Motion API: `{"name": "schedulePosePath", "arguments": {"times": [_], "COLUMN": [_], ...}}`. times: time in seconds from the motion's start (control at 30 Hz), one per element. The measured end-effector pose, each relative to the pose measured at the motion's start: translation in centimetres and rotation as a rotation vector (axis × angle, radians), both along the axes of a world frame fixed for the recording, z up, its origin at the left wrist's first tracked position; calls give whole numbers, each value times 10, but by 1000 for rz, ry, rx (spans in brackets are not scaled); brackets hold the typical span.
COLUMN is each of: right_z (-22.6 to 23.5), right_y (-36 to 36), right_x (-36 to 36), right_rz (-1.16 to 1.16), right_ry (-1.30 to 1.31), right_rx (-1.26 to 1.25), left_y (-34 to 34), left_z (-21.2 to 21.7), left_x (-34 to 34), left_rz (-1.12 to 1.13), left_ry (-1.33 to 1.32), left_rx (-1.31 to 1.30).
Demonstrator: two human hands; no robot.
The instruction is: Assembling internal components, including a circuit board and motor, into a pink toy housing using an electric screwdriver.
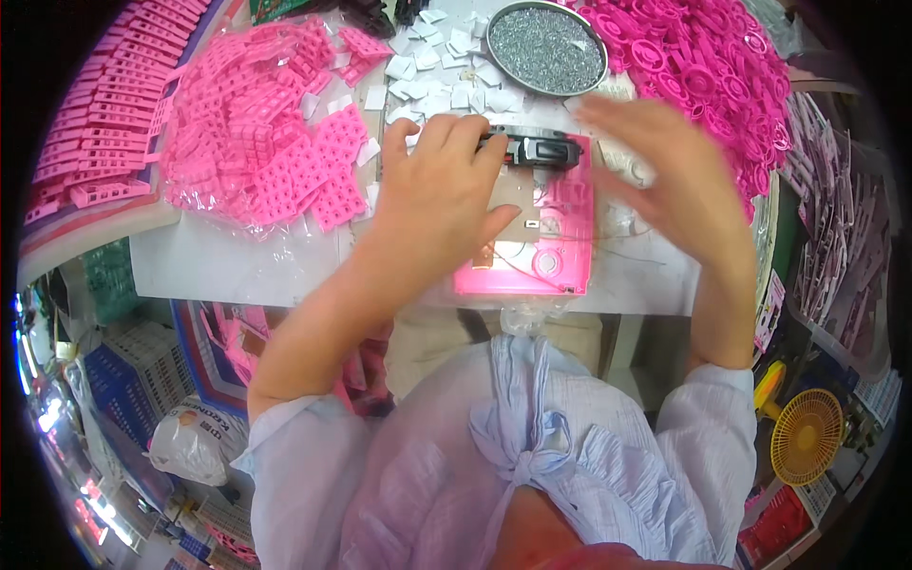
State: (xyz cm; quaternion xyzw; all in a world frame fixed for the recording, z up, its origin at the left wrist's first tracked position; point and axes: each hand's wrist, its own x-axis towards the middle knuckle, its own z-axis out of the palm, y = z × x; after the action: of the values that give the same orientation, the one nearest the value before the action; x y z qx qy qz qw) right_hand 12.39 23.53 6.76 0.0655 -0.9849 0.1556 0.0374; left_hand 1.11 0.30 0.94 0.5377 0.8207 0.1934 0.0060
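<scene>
A pink plastic casing (pixel 570 247) lies on the white table in front of me, with a greyish-brown flat piece (pixel 518 204) and thin wires on it. Across its far end sits a long black part (pixel 546 150) with a shiny top. My left hand (pixel 437 185) covers the casing's left side. Its fingers curl over the far edge beside the black part, and its thumb reaches toward the flat piece; what lies under the palm is hidden. Over the casing's right edge hovers my right hand (pixel 670 166), smeared by motion, fingers apart and nothing visible in them.
Pink grid-like pieces (pixel 252 123) lie heaped on clear plastic at the left. White square pieces (pixel 442 71) are scattered at the back. A round metal tin (pixel 491 47) holds small silvery screws. Magenta ring-shaped parts (pixel 698 76) pile up at the right. A yellow fan (pixel 806 437) stands lower right.
</scene>
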Motion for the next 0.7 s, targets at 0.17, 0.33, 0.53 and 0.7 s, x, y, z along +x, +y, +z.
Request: {"name": "schedulePosePath", "arguments": {"times": [0.17, 0.33, 0.53, 0.7], "right_z": [33, 30, 22, 11], "right_y": [111, 98, 53, 12], "right_x": [19, -12, -29, -56], "right_rz": [-500, -331, -306, -215], "right_ry": [866, 801, 626, 830], "right_rx": [103, -1396, -1179, -1217], "left_y": [57, 151, 163, 166], "left_z": [7, -49, -49, -55], "left_x": [-85, -107, -102, -112], "left_rz": [-72, -62, -84, -92], "left_ry": [-305, 181, 233, 299], "left_rx": [287, -66, -18, -14]}}
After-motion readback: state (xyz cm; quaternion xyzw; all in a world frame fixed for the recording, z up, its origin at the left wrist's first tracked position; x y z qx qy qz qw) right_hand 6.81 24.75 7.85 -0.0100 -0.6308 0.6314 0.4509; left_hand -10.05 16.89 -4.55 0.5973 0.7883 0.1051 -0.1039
